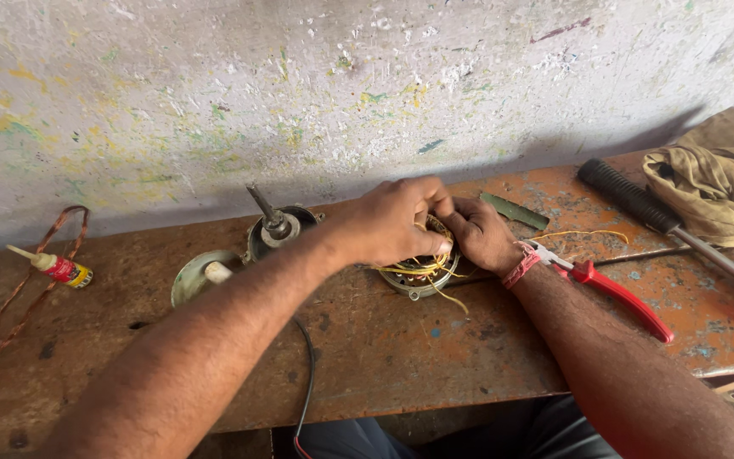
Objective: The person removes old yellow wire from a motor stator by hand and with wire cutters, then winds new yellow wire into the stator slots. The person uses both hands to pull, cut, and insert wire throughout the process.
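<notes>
Centre frame: left hand (392, 219) and right hand (479, 231) both pinching yellow windings (414, 270) on motor stator (418, 279). Recommended: steady, gentle pulls, avoiding kinks.

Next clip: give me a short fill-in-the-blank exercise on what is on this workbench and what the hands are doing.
1. Both hands, left hand and right hand, rest on the round motor stator with ____ wires.
2. The pliers by the right wrist have ____ handles.
3. The small glue tube lies at the bench's far ____ side.
4. The crumpled cloth lies beside the ____.

Missing words: yellow; red; left; hammer
</notes>
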The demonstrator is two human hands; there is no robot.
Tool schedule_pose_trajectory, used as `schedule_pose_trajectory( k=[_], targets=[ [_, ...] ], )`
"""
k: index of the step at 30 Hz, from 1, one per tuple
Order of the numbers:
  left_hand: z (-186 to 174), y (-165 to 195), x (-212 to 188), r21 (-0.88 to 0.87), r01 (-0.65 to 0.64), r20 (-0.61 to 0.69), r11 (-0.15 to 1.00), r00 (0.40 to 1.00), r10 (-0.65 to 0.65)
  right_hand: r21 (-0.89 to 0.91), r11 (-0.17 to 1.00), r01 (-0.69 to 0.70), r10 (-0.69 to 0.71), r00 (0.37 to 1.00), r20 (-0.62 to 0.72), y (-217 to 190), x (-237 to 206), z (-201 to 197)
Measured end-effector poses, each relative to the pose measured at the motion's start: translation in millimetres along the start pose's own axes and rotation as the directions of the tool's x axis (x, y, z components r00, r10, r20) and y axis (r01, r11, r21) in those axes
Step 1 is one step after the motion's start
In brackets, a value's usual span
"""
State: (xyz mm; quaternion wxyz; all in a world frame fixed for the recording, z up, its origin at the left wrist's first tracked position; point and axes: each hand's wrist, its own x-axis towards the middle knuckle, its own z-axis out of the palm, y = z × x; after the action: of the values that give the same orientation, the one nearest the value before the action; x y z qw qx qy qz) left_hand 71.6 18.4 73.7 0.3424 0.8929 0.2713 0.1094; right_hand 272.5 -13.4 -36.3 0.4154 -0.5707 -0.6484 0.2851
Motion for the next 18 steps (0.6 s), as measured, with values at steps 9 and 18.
schedule_pose_trajectory(
  k=[9,18],
  targets=[
    [-12,-15,5,0.052,-0.283,-0.048,0.958,0.957,0.286,-0.025,0.99,0.142,-0.143,0.989,-0.033,-3,-1,-1],
    [-28,-4,9,0.897,-0.02,-0.347,0.442,0.585,0.733,-0.03,0.998,0.051,-0.051,0.999,0.009,-5,-2,0]
  ],
)
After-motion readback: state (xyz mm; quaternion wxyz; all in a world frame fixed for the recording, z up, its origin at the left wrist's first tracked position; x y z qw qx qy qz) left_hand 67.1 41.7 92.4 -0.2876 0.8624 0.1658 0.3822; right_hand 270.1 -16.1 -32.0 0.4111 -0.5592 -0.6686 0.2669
